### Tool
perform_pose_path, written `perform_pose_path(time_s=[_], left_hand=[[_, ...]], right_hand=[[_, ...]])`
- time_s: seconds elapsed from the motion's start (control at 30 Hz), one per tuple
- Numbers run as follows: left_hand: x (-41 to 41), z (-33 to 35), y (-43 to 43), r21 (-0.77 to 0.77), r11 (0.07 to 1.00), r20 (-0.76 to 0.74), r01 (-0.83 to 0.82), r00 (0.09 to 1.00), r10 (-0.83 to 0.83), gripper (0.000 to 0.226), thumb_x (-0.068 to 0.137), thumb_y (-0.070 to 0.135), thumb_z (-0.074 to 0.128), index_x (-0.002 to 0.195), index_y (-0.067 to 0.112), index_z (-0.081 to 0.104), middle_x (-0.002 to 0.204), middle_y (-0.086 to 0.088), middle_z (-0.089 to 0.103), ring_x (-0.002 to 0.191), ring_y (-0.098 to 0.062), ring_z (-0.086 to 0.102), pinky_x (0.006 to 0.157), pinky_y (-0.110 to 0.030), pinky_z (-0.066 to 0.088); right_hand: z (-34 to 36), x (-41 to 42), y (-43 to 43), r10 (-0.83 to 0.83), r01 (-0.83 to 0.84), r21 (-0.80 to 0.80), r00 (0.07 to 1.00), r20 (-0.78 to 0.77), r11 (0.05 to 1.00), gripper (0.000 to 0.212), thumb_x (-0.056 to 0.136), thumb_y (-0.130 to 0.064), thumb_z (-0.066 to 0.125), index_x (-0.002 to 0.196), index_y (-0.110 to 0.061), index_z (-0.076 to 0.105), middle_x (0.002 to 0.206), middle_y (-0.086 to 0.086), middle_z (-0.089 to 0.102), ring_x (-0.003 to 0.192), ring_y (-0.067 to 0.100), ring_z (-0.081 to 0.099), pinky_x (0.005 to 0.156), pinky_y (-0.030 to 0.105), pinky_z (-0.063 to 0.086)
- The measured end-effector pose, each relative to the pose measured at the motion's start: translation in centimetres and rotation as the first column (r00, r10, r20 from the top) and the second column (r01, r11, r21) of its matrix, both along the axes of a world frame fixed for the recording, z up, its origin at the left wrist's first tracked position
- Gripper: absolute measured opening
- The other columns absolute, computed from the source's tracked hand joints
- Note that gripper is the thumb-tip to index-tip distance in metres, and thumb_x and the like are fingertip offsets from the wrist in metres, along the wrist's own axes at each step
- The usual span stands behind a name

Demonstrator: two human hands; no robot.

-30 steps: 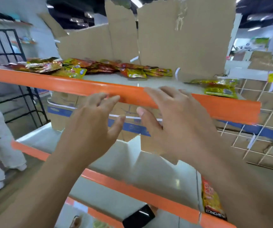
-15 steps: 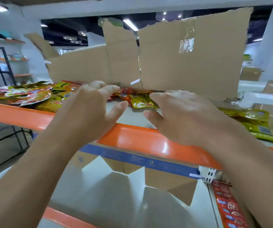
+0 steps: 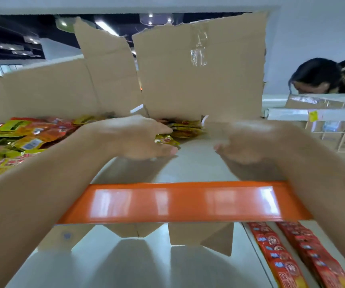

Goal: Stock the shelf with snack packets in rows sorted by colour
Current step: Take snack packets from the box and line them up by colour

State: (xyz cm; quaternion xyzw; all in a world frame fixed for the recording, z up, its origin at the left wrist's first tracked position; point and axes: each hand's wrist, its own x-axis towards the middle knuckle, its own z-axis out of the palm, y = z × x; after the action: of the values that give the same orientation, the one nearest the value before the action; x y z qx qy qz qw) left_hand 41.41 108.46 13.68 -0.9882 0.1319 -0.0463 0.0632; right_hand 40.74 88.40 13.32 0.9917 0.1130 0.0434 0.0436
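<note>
Though blurred, seems to bracket a yellow snack packet [image 3: 166, 140] between left hand [image 3: 134, 138] thumb and fingers; cannot tell whether pinched. Holds nothing in loosely curled right hand [image 3: 248, 142]. Lies crosswise, centre frame, nearer the left, on the shelf [image 3: 196, 163].

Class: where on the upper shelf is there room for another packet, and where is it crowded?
Free: white board between left hand and right hand, orange edge back to yellow stack. Crowded: packet heap at left.
</note>
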Motion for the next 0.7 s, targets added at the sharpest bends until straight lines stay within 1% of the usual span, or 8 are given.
perform_pose_path(time_s=[0.07,0.13,0.23,0.3,0.33,0.43,0.57,0.7], left_hand=[[-0.1,-0.3,-0.1,-0.008,1.0,-0.032,0.027,0.999,-0.028,0.049,0.09,0.067,0.036,0.13,0.043,0.051,0.121,0.017,0.059,0.12,-0.015,0.05,0.1,-0.032,0.041],[-0.4,-0.2,-0.1,-0.063,0.997,-0.038,0.047,0.998,-0.05,0.042,0.089,0.066,0.039,0.114,0.041,0.062,0.089,0.02,0.065,0.098,-0.007,0.057,0.092,-0.031,0.048],[-0.7,-0.3,0.1,-0.122,0.99,-0.002,0.066,0.998,-0.066,0.039,0.085,0.068,0.044,0.106,0.042,0.065,0.083,0.018,0.066,0.085,-0.002,0.058,0.085,-0.029,0.05],[-0.7,-0.5,0.2,-0.16,0.984,0.024,0.075,0.997,-0.072,0.035,0.084,0.066,0.049,0.101,0.041,0.067,0.07,0.017,0.065,0.072,0.002,0.057,0.073,-0.024,0.049],[-0.7,-0.6,0.3,-0.181,0.98,0.032,0.081,0.997,-0.077,0.034,0.083,0.065,0.051,0.097,0.04,0.068,0.065,0.016,0.064,0.067,0.001,0.058,0.068,-0.023,0.048],[-0.8,-0.6,0.5,-0.218,0.971,0.051,0.096,0.995,-0.087,0.037,0.077,0.066,0.053,0.09,0.036,0.071,0.068,0.008,0.066,0.064,-0.006,0.061,0.061,-0.023,0.046],[-1.7,-0.5,0.3,-0.243,0.968,0.054,0.07,0.997,-0.059,0.039,0.073,0.071,0.053,0.09,0.04,0.071,0.075,0.006,0.067,0.067,-0.006,0.057,0.058,-0.024,0.039],[-2.4,-0.9,-0.1,-0.287,0.957,0.073,0.046,0.997,-0.026,0.041,0.071,0.073,0.054,0.091,0.04,0.07,0.077,0.003,0.064,0.066,-0.003,0.052,0.054,-0.014,0.029]], right_hand=[[-0.3,-0.2,0.1,0.006,-0.006,0.015,1.0,-0.012,1.0,0.017,0.101,-0.031,0.038,0.092,-0.016,0.035,0.079,-0.001,0.043,0.073,0.017,0.047,0.067,0.027,0.036],[-0.4,-0.3,0.2,0.013,-0.013,0.057,1.0,-0.009,0.998,0.019,0.1,-0.032,0.04,0.097,-0.014,0.037,0.087,0.002,0.051,0.085,0.022,0.053,0.077,0.029,0.043],[0.0,-0.6,0.1,-0.036,0.027,0.188,0.999,0.041,0.982,0.032,0.099,-0.031,0.047,0.122,-0.008,0.052,0.117,0.012,0.062,0.107,0.031,0.06,0.09,0.037,0.049],[0.5,-0.6,-0.4,-0.096,0.077,0.217,0.992,0.08,0.973,0.03,0.099,-0.028,0.046,0.118,-0.009,0.057,0.122,0.012,0.061,0.111,0.032,0.059,0.091,0.035,0.049],[0.6,-0.4,-0.8,-0.124,0.107,0.206,0.99,0.072,0.973,0.023,0.098,-0.029,0.046,0.106,-0.011,0.058,0.112,0.01,0.063,0.101,0.03,0.061,0.083,0.032,0.049],[0.3,-0.4,-1.2,-0.141,0.141,0.125,0.99,-0.006,0.982,0.028,0.097,-0.028,0.05,0.073,-0.015,0.043,0.076,0.001,0.051,0.07,0.02,0.052,0.057,0.024,0.039],[-0.6,-0.4,-0.7,-0.015,0.014,0.054,1.0,0.019,0.998,0.029,0.101,-0.026,0.041,0.076,-0.018,0.029,0.079,-0.001,0.044,0.087,0.024,0.049,0.077,0.029,0.041],[-1.1,-0.3,-0.3,0.061,-0.071,0.096,0.993,0.098,0.993,0.013,0.098,-0.024,0.045,0.086,-0.017,0.042,0.077,0.003,0.047,0.081,0.025,0.048,0.059,0.03,0.033]])
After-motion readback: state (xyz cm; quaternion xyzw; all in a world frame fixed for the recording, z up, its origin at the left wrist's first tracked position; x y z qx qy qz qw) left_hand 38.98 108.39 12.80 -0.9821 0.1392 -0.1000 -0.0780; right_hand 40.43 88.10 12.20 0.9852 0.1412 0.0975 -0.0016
